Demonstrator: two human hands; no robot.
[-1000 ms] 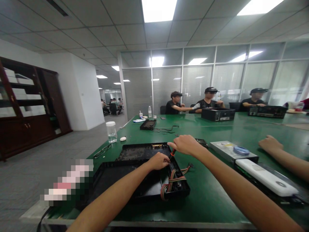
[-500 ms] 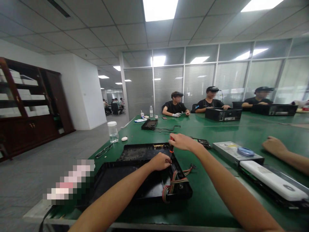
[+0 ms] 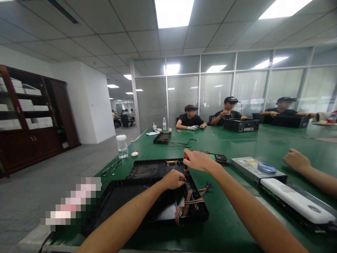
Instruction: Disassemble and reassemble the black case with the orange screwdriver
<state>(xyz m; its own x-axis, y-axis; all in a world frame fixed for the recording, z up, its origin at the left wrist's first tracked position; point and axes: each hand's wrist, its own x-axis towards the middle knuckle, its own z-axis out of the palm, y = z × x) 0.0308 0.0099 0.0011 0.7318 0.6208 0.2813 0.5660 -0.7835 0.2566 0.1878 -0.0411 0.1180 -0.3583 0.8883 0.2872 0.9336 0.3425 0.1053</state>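
Observation:
My right hand (image 3: 198, 160) is closed around the red handle of a screwdriver (image 3: 186, 168), held upright with its tip pointing down. The tip meets the right-hand side of a shallow black casing (image 3: 123, 193). My left hand (image 3: 173, 179) is pinched close beside the screwdriver's lower end. Whatever its fingertips hold, if anything, is hidden. A striped ribbon cable (image 3: 190, 202) loops over the casing's near right corner. Behind the casing, and partly covered by it, lies another flat black panel (image 3: 150, 169) with a small brass-coloured part on its far edge.
On the green table (image 3: 226, 218), a metal drive box (image 3: 244, 165) carries a blue ring (image 3: 266, 168), beside a white elongated cover (image 3: 295, 198). At right rests another person's hand (image 3: 296, 160). A jar (image 3: 122, 147) and glasses (image 3: 112, 168) stand left. Co-workers sit opposite.
Both my hands keep the same hold, and the screwdriver stays in place. The view tilts slightly. Across the table, the middle co-worker has raised a hand and the right one has stretched out an arm.

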